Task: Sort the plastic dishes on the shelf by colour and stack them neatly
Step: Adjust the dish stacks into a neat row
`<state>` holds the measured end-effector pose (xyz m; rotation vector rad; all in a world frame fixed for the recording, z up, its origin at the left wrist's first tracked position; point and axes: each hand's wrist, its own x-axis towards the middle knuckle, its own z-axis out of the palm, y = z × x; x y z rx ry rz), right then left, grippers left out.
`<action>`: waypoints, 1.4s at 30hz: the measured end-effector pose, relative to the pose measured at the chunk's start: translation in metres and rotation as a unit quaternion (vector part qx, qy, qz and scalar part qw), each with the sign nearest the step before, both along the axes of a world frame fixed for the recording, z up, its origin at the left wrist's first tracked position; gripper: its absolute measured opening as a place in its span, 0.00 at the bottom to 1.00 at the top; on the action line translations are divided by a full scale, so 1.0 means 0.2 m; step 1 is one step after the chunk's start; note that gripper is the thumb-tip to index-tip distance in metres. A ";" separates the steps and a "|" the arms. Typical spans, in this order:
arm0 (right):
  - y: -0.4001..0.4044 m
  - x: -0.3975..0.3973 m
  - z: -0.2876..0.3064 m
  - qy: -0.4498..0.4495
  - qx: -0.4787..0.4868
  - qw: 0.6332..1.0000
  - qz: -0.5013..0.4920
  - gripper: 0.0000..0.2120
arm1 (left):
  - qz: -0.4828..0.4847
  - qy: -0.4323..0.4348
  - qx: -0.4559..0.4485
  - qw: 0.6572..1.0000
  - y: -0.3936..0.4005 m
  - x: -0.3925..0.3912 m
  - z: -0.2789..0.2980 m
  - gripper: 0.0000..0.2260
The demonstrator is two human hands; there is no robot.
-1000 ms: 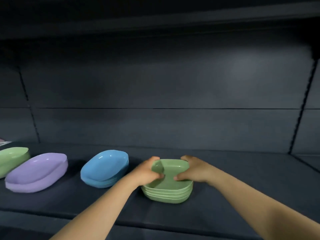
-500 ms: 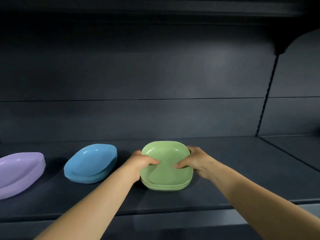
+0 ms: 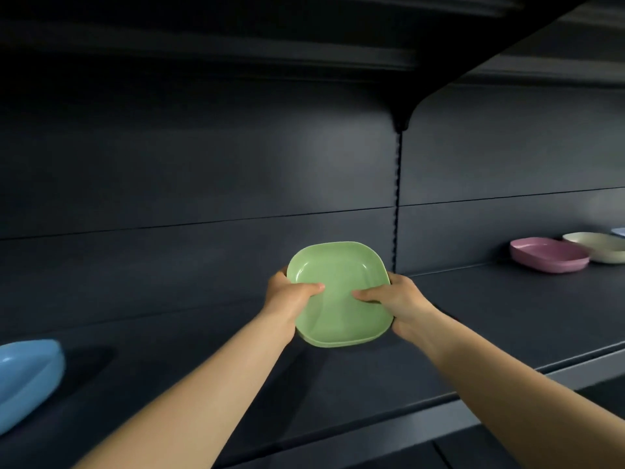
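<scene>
A stack of green square plastic dishes (image 3: 340, 265) is held above the dark shelf (image 3: 490, 299), tilted toward me. My left hand (image 3: 287, 294) grips its left edge with the thumb over the rim. On the right edge my right hand (image 3: 395, 299) grips the same stack, thumb lying inside the top dish. A blue stack (image 3: 27, 374) sits at the far left of the shelf. Far right stand a pink dish (image 3: 548, 255), a cream dish (image 3: 598, 247) and a sliver of a pale blue one (image 3: 619, 231).
A black upright with a bracket (image 3: 399, 198) splits the shelf's back panel just behind the green stack. Another shelf hangs overhead. The shelf's front lip (image 3: 473, 401) runs diagonally below my arms.
Both hands have lifted the green stack off the shelf and carried it right. The view has swung right: the purple dish is gone, and pink and cream dishes have appeared.
</scene>
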<state>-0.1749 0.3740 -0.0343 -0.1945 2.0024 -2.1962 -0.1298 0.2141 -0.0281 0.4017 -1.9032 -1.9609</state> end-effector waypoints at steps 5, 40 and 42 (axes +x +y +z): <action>0.56 -0.37 0.01 0.012 0.008 0.999 -0.033 0.16 | -0.019 -0.009 0.016 1.000 0.56 -0.45 -0.02 0.20; 1.62 -1.91 -0.30 0.002 0.162 0.985 0.065 0.20 | 0.027 -0.160 -0.053 0.985 1.56 -1.91 -0.41 0.16; 1.62 -1.90 -0.30 0.000 0.163 0.985 0.062 0.20 | 0.025 -0.163 -0.058 0.985 1.56 -1.91 -0.41 0.16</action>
